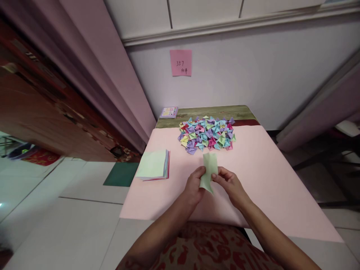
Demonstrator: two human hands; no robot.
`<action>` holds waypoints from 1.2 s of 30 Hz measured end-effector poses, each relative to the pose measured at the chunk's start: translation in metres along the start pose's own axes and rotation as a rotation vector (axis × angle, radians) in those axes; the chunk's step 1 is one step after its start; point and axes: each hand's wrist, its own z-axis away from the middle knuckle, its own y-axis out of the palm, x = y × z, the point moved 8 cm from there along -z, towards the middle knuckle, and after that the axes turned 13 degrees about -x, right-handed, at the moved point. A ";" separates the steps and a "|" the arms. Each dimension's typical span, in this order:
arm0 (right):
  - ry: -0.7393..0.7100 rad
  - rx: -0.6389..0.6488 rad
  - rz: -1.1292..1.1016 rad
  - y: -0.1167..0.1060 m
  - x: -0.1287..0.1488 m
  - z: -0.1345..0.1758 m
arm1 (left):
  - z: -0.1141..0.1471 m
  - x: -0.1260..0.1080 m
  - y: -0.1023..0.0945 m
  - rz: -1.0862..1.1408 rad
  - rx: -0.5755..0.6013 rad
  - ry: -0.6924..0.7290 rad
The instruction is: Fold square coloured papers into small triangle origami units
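Observation:
A light green sheet of paper (209,168), creased and partly folded into a narrow strip, is held up above the pink tabletop. My left hand (194,182) grips its left edge, thumb on the front. On the right edge, my right hand (228,183) pinches the paper between thumb and fingers. Just beyond the paper lies a heap of small folded paper pieces (208,134) in purple, blue, green, yellow and pink. To the left rests a stack of square paper sheets (152,164), light green on top, with blue and red edges showing beneath.
The table is covered by a pink sheet (253,165); its far end shows a green-brown surface (213,111). A small printed stack (169,112) sits at the far left corner. A pink note (180,63) is stuck on the wall. A curtain (112,67) hangs at left.

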 end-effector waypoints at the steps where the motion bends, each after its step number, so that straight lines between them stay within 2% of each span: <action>1: -0.025 0.000 0.024 0.000 0.000 -0.001 | -0.001 -0.002 -0.002 -0.003 -0.020 0.024; 4: -0.085 -0.054 0.103 -0.008 -0.002 -0.003 | -0.002 -0.006 -0.006 -0.039 -0.062 0.066; 7: -0.114 -0.114 0.129 -0.019 -0.006 -0.007 | -0.001 -0.012 -0.005 -0.125 -0.036 0.093; 14: -0.003 -0.183 0.025 -0.027 -0.015 -0.015 | 0.010 -0.014 0.010 -0.307 0.079 0.126; 18: 0.009 -0.211 0.038 -0.028 -0.013 -0.013 | 0.004 -0.018 0.003 -0.251 0.006 0.145; 20: -0.051 -0.225 0.056 -0.032 -0.006 -0.010 | -0.001 -0.023 -0.001 -0.153 -0.030 0.146; 23: -0.243 -0.170 0.105 -0.034 0.012 -0.004 | -0.004 -0.030 -0.006 -0.025 -0.051 0.134; 27: -0.512 -0.053 0.377 -0.025 0.027 0.003 | -0.003 -0.025 -0.004 -0.019 -0.032 0.089; 29: -0.574 -0.078 0.437 -0.024 0.028 0.002 | 0.001 -0.020 -0.001 -0.057 -0.005 0.072; 31: -0.538 -0.171 0.409 -0.030 0.024 -0.002 | 0.006 -0.017 0.002 -0.100 0.015 0.075; 34: -0.365 -0.322 0.333 -0.042 0.009 -0.007 | 0.014 -0.018 0.009 -0.140 0.063 0.127; 36: -0.272 -0.371 0.281 -0.045 0.001 -0.008 | 0.018 -0.019 0.014 -0.183 0.098 0.183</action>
